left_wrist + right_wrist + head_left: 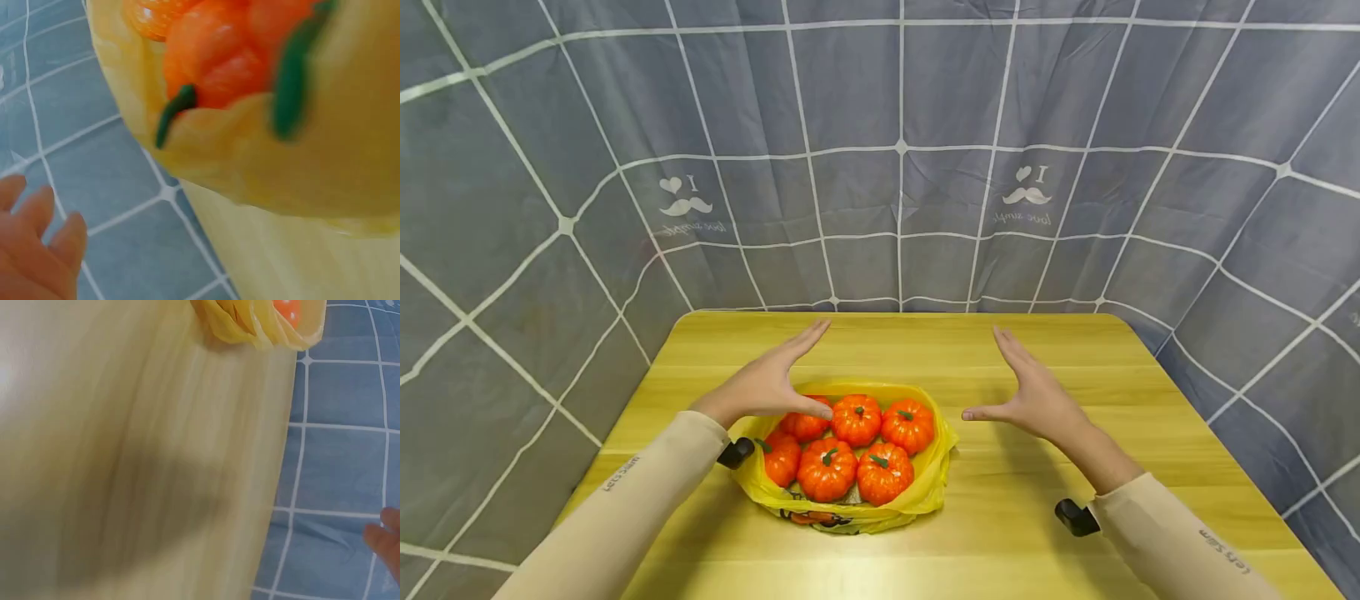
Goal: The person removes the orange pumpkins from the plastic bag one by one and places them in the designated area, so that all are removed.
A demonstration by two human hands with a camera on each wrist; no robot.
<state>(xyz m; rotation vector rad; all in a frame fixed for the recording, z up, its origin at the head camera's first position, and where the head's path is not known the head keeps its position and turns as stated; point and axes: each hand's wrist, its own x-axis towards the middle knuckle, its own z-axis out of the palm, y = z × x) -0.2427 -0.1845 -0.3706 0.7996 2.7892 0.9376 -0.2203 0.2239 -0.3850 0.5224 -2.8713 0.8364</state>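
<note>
A yellow plastic bag lies on the table with its mouth spread wide. Inside it sit several small orange pumpkins with green stems. My left hand is over the bag's left rear side, fingers straight and thumb spread, its thumb overlapping a pumpkin in the head view. To the right of the bag, my right hand hovers above the table with straight fingers and thumb apart, holding nothing. In the left wrist view, the bag's edge and pumpkins loom close beside the left fingers.
The wood-grain table has a rounded far edge. A grey cloth with white grid lines hangs behind it and on both sides. Each wrist carries a small black camera, one at the left and one at the right.
</note>
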